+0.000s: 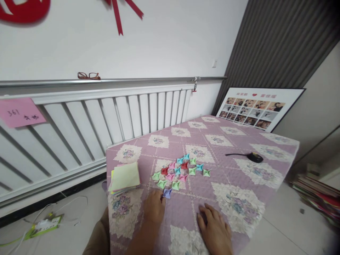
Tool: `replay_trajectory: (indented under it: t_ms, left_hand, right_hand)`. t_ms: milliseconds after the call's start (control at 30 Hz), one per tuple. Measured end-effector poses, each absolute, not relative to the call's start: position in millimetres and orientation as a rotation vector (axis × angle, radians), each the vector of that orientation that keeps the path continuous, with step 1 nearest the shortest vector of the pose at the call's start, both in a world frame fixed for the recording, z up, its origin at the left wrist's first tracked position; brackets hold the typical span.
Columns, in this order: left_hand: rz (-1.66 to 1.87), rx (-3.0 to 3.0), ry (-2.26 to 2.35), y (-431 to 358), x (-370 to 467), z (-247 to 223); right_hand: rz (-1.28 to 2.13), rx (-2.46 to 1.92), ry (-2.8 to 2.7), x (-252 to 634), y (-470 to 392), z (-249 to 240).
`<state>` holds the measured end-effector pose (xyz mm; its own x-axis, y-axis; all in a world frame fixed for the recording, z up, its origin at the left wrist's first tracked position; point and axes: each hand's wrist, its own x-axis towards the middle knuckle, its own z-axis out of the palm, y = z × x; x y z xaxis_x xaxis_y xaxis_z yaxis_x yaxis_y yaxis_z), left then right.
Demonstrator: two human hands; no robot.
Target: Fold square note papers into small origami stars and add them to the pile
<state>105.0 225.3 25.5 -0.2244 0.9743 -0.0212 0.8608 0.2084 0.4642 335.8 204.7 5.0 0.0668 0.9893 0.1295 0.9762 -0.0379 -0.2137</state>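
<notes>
Several small folded paper pieces in green, pink, red, blue and purple lie grouped on the purple flowered tablecloth. My left hand is at the near left of the group, its fingertips pinched at the edge of the purple folded piece. My right hand rests on the cloth to the right, palm down, fingers slightly spread, holding nothing. A stack of square paper sheets, pale yellow on top, lies at the left edge of the table. A green folded piece sits just beyond the purple one.
A black object with a thin strap lies on the table's right side. Behind stands a white radiator, with glasses on the pipe above. A photo board leans at the back right. A power strip is on the floor, left.
</notes>
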Motion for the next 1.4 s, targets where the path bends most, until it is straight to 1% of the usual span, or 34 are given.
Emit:
replay_trajectory:
  t_ms: [633, 800, 1100, 1400]
  left_hand:
    - [0.645, 1.679, 2.205, 227.6, 105.1, 15.2]
    - [0.816, 1.774, 2.089, 226.1, 105.9, 12.8]
    - [0.829, 1.884, 1.928, 229.5, 104.2, 8.9]
    - [0.933, 1.883, 1.94, 230.7, 103.4, 2.7]
  right_hand:
    - [0.088, -2.091, -1.982, 335.8, 204.0, 5.8]
    - [0.089, -2.099, -1.981, 334.8, 203.7, 8.2]
    - [0.088, -2.107, -1.976, 334.9, 203.9, 6.3]
    - [0.075, -2.091, -1.976, 335.6, 205.5, 3.9]
